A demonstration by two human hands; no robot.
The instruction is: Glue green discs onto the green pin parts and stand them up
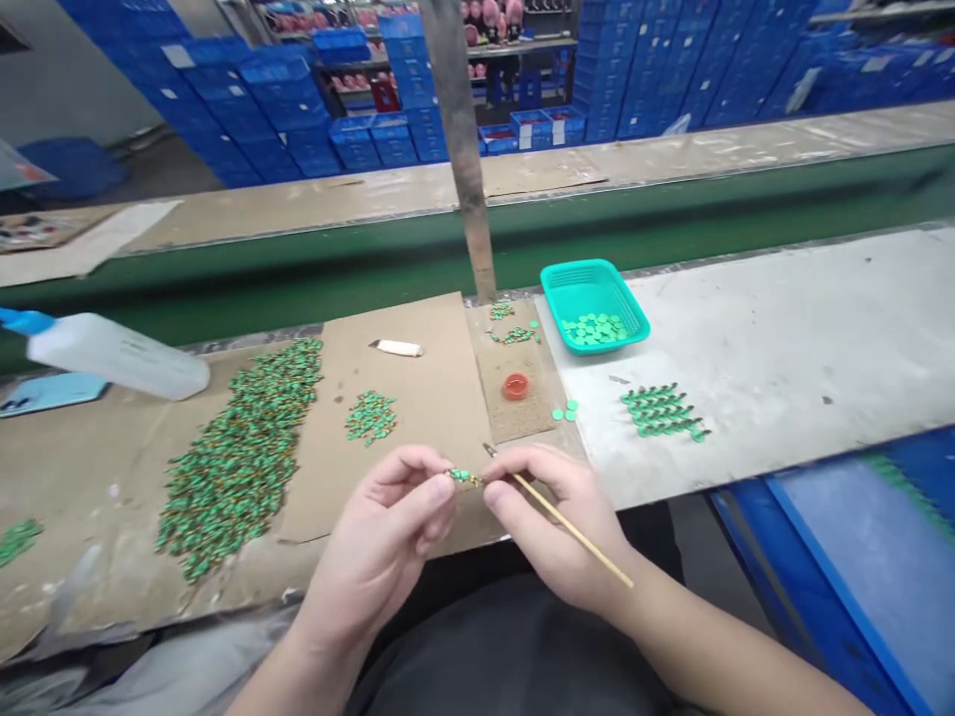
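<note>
the workbench [776,308] carries cardboard [425,408], a teal basket [589,288] and green pieces [240,457] (heaped at left).

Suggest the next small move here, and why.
Probably bring the wooden-handled tool to the red cup: the left hand pinches the small green piece, while the right hand holds the tool, its tip clear of the piece.

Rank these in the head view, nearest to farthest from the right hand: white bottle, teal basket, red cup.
From the right hand:
1. Red cup, just ahead, slightly left.
2. Teal basket, farther back, slightly right.
3. White bottle, far off to the left.
</note>
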